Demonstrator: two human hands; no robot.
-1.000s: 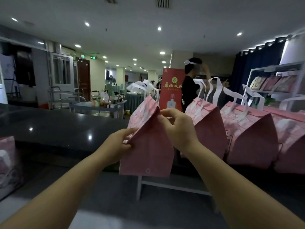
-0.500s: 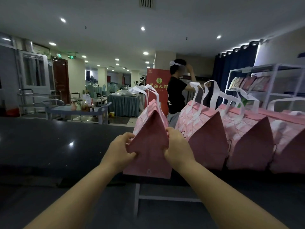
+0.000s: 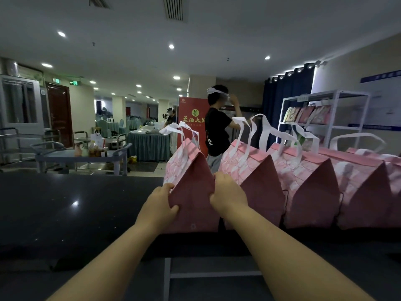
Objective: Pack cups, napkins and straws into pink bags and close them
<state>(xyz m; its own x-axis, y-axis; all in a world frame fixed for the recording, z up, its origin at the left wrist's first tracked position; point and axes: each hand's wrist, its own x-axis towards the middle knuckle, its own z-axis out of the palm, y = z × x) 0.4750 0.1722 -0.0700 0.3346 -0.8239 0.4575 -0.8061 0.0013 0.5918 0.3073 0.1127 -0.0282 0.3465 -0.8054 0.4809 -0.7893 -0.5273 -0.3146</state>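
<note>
A long dark worktop (image 3: 65, 205) stretches across the scene in front of you, glossy enough to catch a ceiling light. Along its right part stands a row of closed pink bags (image 3: 308, 187), each folded to a peaked top with white ribbon handles — they sit side by side, touching or nearly so, running off toward the right edge of view.

The pink bag (image 3: 191, 192) you are handling is at the left end of that row, just beside the next bag, upright with its narrow gusset side facing you and its top folded shut. Its white handles (image 3: 178, 129) stick up above the fold. Its base sits at the near edge of the worktop.

Beyond the row, a person in a black shirt (image 3: 217, 131) stands facing away, one arm raised to the head. To the right of that person is a white metal shelf (image 3: 325, 118) with flat packages; to the left, a red banner (image 3: 191, 122).

Your left hand (image 3: 158, 205) presses the bag's left side, fingers curled around its edge and gripping it. Your right hand (image 3: 227, 192) holds the bag's right side — its fingers wrap behind the gusset, closed on the paper.
</note>
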